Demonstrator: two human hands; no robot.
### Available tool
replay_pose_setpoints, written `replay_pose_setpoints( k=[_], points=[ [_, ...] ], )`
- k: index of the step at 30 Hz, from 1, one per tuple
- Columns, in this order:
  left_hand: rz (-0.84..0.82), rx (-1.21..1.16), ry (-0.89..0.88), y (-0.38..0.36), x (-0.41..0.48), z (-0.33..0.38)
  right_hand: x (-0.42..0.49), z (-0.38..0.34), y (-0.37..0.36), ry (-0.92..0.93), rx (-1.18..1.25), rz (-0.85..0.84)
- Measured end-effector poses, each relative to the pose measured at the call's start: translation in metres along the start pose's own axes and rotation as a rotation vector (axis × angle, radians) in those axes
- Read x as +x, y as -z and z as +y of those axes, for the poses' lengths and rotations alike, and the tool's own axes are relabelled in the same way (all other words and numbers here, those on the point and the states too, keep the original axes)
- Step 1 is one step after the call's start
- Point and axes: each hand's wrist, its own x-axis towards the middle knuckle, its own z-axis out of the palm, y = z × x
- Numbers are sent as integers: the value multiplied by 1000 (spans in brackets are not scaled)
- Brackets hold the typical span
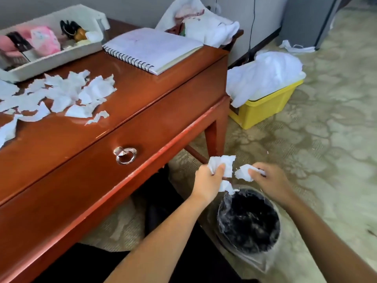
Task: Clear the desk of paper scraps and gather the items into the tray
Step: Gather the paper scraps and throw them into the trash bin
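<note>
While poised over the far rim of the round black plastic-lined waste bin (247, 221), left hand (208, 178) clenches crumpled white paper scraps (222, 162); right hand (269, 178) pinches a smaller white scrap (242, 173). Up-left of bin: red-brown wooden desk (142, 111), more torn white scraps (61, 94), white plastic tray (61, 57), open spiral notebook (151, 48), writing too faint to read.

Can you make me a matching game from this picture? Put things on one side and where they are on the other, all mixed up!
Things:
1. white tray
2. spiral notebook
3. black bin
4. crumpled paper scraps

Places:
A. on the floor, lined with clear plastic
B. gripped in the left hand and right hand
C. far left of the desk, holding pink things
D. flat on the desk, near its far right corner

Pairs: 1-C, 2-D, 3-A, 4-B
</note>
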Motion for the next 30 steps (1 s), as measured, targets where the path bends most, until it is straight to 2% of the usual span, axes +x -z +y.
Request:
replay_pose_setpoints(
  k=[5,9,15,24,30],
  points=[
    [78,-100,365,-54,8,-43,-6,56,-28,-221,-49,-27],
    [62,-84,524,-87,9,-59,-15,89,-48,-418,35,-18],
    [7,21,513,-105,7,-89,-31,125,-70,-608,25,-103],
    [-86,153,554,-142,14,-113,-31,157,-84,-800,-4,-120],
    [-321,12,747,-158,21,-121,-31,167,-93,-898,15,-122]
  ],
)
